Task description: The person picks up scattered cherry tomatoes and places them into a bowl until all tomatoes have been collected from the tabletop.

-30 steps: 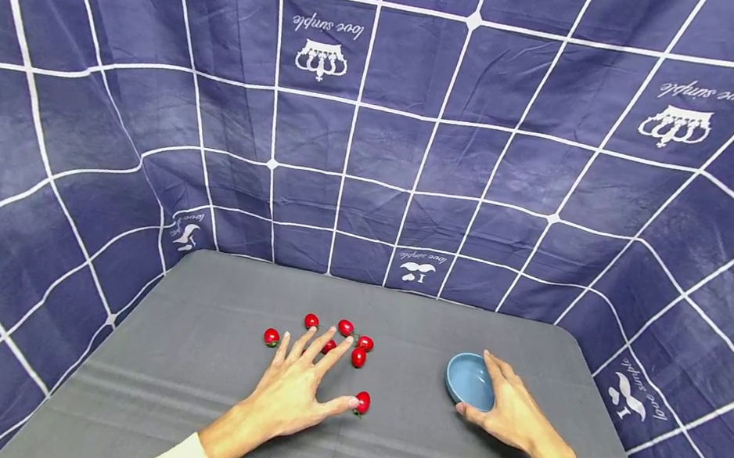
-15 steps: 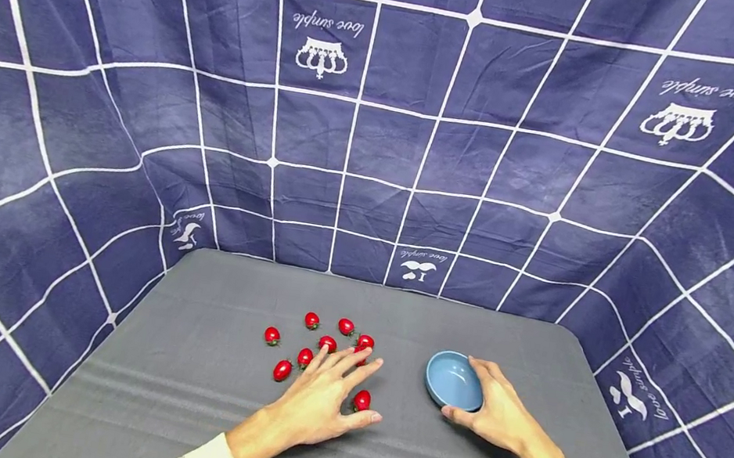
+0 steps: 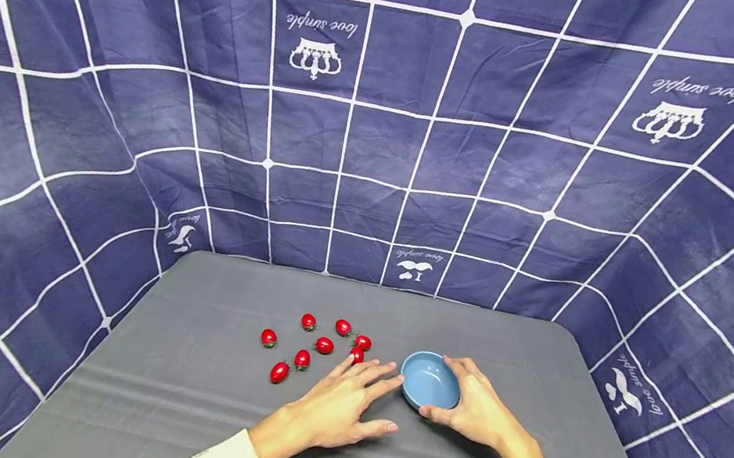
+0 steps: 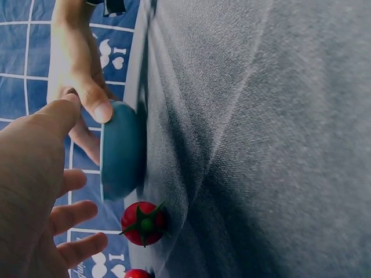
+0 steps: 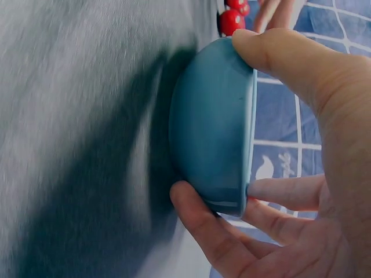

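My right hand (image 3: 484,417) grips a small blue bowl (image 3: 428,381) by its right side, thumb near the front and fingers round the far edge. In the right wrist view the wall of the bowl (image 5: 211,121) is held close over the grey cloth, its shadow beside it. Left of it, my left hand (image 3: 340,409) is spread palm down, holding nothing, its fingertips right by the bowl's rim. Beyond those fingers lies a red cherry tomato (image 3: 357,355), partly covered. The left wrist view shows a tomato (image 4: 144,223) with a green calyx near the bowl.
Several more cherry tomatoes (image 3: 324,345) lie scattered left of and behind the left hand, the nearest tomato (image 3: 279,372) at the left front. A grey cloth (image 3: 173,382) covers the table. Blue checked curtain (image 3: 380,144) walls surround its back and sides.
My right hand has brought the bowl leftward, closer to the left hand. The left hand has moved right over the front tomato, which is now hidden in the head view; tomatoes at left are uncovered.
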`<move>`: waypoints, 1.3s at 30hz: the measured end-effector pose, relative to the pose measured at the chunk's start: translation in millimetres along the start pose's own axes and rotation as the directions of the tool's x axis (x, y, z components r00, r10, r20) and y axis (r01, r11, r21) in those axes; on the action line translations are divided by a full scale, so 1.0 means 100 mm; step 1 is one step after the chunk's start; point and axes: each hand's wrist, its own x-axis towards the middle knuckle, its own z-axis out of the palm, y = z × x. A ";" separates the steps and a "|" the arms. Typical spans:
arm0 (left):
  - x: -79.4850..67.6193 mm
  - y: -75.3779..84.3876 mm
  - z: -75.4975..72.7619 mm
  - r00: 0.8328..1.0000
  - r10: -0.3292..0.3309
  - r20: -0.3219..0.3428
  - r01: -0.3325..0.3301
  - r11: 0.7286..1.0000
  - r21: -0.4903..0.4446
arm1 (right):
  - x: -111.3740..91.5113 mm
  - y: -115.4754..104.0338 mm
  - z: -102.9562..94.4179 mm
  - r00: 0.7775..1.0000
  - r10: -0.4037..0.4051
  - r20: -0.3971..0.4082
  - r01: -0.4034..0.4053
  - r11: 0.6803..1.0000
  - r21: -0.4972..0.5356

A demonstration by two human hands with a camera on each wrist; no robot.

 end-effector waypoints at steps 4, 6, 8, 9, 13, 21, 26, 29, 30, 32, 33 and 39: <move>0.02 -0.01 0.01 1.000 -0.002 0.012 0.002 1.000 0.019 | 0.05 -0.06 0.07 0.999 -0.005 0.034 0.005 1.000 0.003; 0.02 -0.02 0.02 1.000 -0.007 0.013 0.006 1.000 0.030 | 0.07 -0.08 0.08 0.999 -0.011 0.040 0.011 1.000 -0.002; 0.02 -0.03 0.02 1.000 -0.010 0.010 0.010 0.999 0.036 | 0.09 -0.11 0.07 0.999 -0.011 0.044 0.012 1.000 -0.008; 0.01 -0.03 0.02 1.000 -0.013 0.010 0.012 0.999 0.039 | 0.09 -0.12 0.07 0.999 -0.014 0.047 0.014 1.000 -0.010; -0.01 -0.07 0.00 1.000 -0.011 0.003 0.011 0.999 0.049 | 0.12 -0.16 0.06 0.998 -0.023 0.053 0.024 1.000 -0.004; -0.07 -0.15 -0.06 1.000 -0.005 -0.001 0.005 1.000 0.024 | 0.16 -0.23 0.08 0.998 -0.057 0.036 0.057 0.998 -0.011; -0.12 -0.17 -0.07 1.000 0.008 -0.016 -0.008 0.999 0.032 | 0.16 -0.25 0.12 0.997 -0.061 0.041 0.060 0.998 0.003; -0.14 -0.18 -0.07 0.999 0.019 -0.027 -0.018 1.000 0.024 | 0.15 -0.25 0.14 0.997 -0.053 0.047 0.053 0.999 0.009; -0.15 -0.18 -0.07 0.999 0.019 -0.032 -0.018 1.000 0.020 | 0.15 -0.25 0.15 0.997 -0.052 0.048 0.052 0.999 0.012; -0.16 -0.19 -0.06 0.999 0.017 -0.043 -0.016 1.000 0.015 | 0.15 -0.26 0.17 0.997 -0.055 0.052 0.054 0.998 0.016; -0.17 -0.19 -0.06 0.999 0.014 -0.047 -0.014 1.000 0.013 | 0.15 -0.27 0.17 0.997 -0.058 0.054 0.057 0.998 0.016; -0.19 -0.21 -0.04 0.998 0.013 -0.067 -0.012 1.000 0.014 | 0.15 -0.29 0.17 0.994 -0.092 0.060 0.091 0.996 0.014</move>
